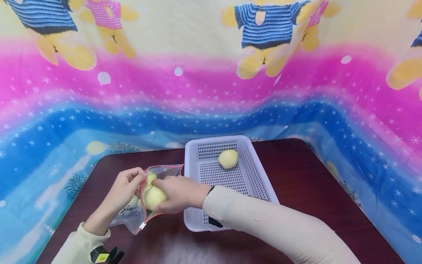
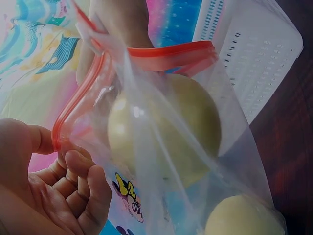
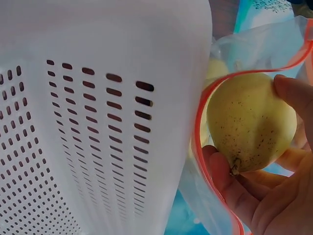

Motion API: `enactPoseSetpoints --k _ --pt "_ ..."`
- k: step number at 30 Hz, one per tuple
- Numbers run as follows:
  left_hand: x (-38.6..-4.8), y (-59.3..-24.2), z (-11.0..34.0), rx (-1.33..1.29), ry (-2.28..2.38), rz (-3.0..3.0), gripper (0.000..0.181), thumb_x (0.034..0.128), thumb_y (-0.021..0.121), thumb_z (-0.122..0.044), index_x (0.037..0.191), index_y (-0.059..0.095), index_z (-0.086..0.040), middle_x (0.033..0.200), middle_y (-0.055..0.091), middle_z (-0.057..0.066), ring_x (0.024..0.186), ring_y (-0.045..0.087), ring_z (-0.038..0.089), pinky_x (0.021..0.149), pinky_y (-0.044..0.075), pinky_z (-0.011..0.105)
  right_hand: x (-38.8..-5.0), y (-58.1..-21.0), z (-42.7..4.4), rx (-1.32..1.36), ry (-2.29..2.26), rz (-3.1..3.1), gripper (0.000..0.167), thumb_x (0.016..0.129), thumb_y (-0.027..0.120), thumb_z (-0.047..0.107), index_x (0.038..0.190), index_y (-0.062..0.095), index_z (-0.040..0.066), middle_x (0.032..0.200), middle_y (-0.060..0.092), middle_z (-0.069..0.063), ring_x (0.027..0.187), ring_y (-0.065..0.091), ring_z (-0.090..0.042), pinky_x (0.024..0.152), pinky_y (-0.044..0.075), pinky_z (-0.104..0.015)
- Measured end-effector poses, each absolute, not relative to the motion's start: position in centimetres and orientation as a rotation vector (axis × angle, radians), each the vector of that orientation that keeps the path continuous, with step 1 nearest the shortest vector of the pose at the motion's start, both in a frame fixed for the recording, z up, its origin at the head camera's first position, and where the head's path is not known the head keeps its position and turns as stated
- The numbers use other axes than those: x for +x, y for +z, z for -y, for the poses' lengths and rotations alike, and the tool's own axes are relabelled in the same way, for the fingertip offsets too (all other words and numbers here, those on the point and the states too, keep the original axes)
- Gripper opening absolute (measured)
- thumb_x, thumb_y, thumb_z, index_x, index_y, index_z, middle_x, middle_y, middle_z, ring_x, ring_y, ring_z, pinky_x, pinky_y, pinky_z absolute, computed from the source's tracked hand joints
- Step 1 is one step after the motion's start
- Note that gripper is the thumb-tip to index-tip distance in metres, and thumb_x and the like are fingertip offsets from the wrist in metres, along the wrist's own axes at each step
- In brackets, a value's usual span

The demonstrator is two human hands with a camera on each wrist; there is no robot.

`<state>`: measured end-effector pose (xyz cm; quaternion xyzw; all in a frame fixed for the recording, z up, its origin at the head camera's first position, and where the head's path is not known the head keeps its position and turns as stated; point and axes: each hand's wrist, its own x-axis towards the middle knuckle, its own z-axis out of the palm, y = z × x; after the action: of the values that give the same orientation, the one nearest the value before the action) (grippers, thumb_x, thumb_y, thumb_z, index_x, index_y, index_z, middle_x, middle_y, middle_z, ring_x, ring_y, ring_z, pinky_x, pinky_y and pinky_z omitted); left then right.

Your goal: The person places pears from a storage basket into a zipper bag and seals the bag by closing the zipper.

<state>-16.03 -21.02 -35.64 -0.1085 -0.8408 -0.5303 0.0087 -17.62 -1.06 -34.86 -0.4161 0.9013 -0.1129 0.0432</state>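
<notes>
My left hand (image 1: 123, 187) pinches the red zip edge of a clear plastic zip bag (image 1: 126, 219) between thumb and finger. My right hand (image 1: 181, 192) grips a pale yellow pear (image 1: 155, 199) at the bag's open mouth. In the right wrist view, the held pear (image 3: 252, 122) shows brown specks and a short stem, with fingers and thumb around it. Another pear (image 2: 243, 218) lies lower in the bag in the left wrist view. A cartoon print marks the bag's side.
Right of the bag stands a white perforated plastic basket (image 1: 219, 178) with one pear (image 1: 228, 159) in it. My right forearm reaches across its near end. Both rest on a dark reddish table (image 1: 296, 183). A patterned curtain (image 1: 211, 80) surrounds the table's back and sides.
</notes>
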Motion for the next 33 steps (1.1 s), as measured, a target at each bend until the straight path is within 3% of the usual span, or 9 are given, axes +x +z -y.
enactPoseSetpoints --k 12,17,21,27,33 --pt "-16.0 -35.6 20.9 -0.364 -1.647 2.623 0.032 0.1061 0.049 -0.016 0.082 0.053 0.005 0.059 0.049 -0.005 0.052 0.053 0.012 0.053 0.052 0.031 -17.2 -36.2 2.1 -1.308 -0.149 -2.788 0.055 0.084 0.074 0.046 0.131 0.056 0.023 0.093 0.063 0.009 0.075 0.056 -0.005 0.062 0.044 -0.023" --pt "-15.9 -35.6 20.9 -0.381 -1.654 2.607 0.033 0.106 0.049 -0.015 0.081 0.053 0.005 0.059 0.051 -0.004 0.052 0.052 0.013 0.052 0.051 0.031 -16.9 -36.5 2.4 -1.316 -0.128 -2.76 0.058 0.086 0.074 0.043 0.137 0.054 0.025 0.107 0.064 0.005 0.081 0.058 -0.007 0.063 0.047 -0.022" --pt "-15.8 -35.6 20.8 -0.382 -1.67 2.601 0.033 0.1057 0.049 -0.014 0.08 0.053 0.006 0.059 0.052 -0.003 0.052 0.052 0.013 0.052 0.05 0.03 -16.8 -36.9 2.6 -1.371 -0.159 -2.709 0.055 0.09 0.072 0.04 0.139 0.052 0.025 0.125 0.058 -0.003 0.091 0.058 -0.009 0.07 0.049 -0.02" --pt "-15.8 -35.5 20.8 -0.365 -1.67 2.618 0.033 0.1059 0.048 -0.015 0.081 0.053 0.006 0.061 0.052 -0.001 0.053 0.053 0.014 0.053 0.051 0.03 -16.8 -37.0 2.8 -1.46 -0.22 -2.657 0.056 0.095 0.069 0.034 0.144 0.047 0.018 0.141 0.047 -0.008 0.122 0.053 -0.011 0.098 0.049 -0.016" --pt "-15.8 -35.6 20.9 -0.351 -1.672 2.619 0.033 0.1056 0.049 -0.015 0.082 0.053 0.007 0.062 0.05 -0.001 0.054 0.051 0.013 0.053 0.05 0.029 -17.0 -36.4 2.5 -1.472 -0.217 -2.603 0.047 0.097 0.064 0.028 0.141 0.051 0.016 0.133 0.058 -0.004 0.115 0.058 -0.008 0.096 0.049 -0.017"
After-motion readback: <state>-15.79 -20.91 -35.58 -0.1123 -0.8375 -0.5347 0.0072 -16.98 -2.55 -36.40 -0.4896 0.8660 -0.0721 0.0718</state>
